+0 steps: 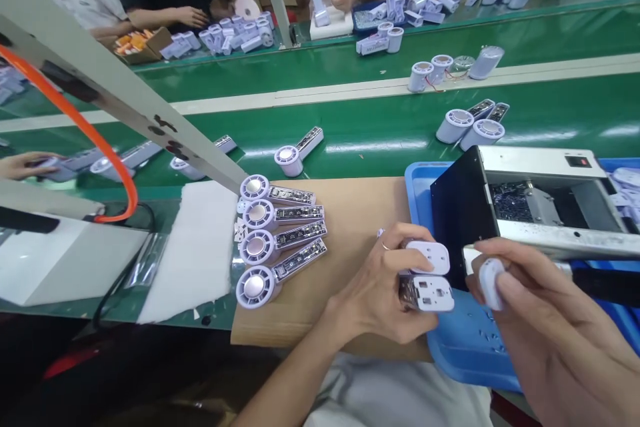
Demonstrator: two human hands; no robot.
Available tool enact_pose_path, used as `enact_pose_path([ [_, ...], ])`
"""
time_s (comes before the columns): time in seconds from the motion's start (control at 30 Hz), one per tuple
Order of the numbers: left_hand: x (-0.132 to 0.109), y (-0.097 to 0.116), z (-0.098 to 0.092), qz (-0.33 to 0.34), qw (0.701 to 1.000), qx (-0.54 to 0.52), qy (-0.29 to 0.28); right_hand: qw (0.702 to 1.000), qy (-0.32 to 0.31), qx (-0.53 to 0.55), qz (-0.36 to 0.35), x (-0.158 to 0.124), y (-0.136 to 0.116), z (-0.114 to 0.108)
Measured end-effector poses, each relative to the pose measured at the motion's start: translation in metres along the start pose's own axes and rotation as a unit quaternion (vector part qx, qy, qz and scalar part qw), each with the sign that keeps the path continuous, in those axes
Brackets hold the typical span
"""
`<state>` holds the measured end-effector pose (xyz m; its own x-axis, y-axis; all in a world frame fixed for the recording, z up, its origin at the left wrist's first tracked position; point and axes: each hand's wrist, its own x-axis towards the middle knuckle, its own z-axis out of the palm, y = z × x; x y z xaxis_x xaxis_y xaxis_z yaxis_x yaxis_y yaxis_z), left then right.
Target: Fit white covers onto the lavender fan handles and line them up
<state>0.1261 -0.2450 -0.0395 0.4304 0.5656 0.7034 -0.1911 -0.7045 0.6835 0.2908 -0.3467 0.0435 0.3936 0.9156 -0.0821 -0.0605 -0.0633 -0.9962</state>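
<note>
Firmly, two white plastic housing pieces (pixel 427 295) are held in the left hand (pixel 370 290), one lying above the other, with the fingers (pixel 387 243) curled around their near ends. The lower piece shows rectangular cut-outs; whether the two are joined cannot be told. A small rounded white part (pixel 489 283) is pinched between the thumb and fingers of the right hand (pixel 555 340), just beside the left grip, with most of the hand closed around it.

Directly beneath and beyond both grips, a blue plastic tray (pixel 465 347) is seen, and a black-and-steel open-topped machine (pixel 543 167) stands in it. Left of the left grip, four handheld fans (pixel 260 243) with round heads and clear handles lie in a row on a brown cardboard sheet (pixel 350 233). Further out, more fan parts are spread along a green conveyor belt (pixel 330 153).

The housing pieces are judged light, stiff and thin-walled, and their smooth surfaces may prove slippery. They would be best taken by the solid outer faces, with the cut-out edges left unstressed.
</note>
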Motion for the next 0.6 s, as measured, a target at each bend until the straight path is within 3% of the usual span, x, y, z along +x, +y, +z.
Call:
enact_pose_path([
  [0.13, -0.001, 0.002, 0.002, -0.013, 0.999, 0.035, -0.013, 0.999, 0.003, -0.043, -0.016, -0.007, 0.003, -0.004],
  [0.33, -0.011, -0.011, 0.012, 0.02, 0.999, 0.036, 0.029, 0.991, -0.109, -0.074, -0.005, -0.002, -0.005, -0.003],
  [0.47, -0.021, -0.025, 0.016, 0.023, 1.0, 0.007, 0.02, 0.993, -0.106, -0.058, 0.001, 0.003, -0.012, 0.001],
  [0.6, -0.023, -0.027, 0.017, 0.028, 0.999, 0.022, 0.01, 0.983, -0.18, -0.026, 0.035, -0.004, -0.001, 0.0],
])
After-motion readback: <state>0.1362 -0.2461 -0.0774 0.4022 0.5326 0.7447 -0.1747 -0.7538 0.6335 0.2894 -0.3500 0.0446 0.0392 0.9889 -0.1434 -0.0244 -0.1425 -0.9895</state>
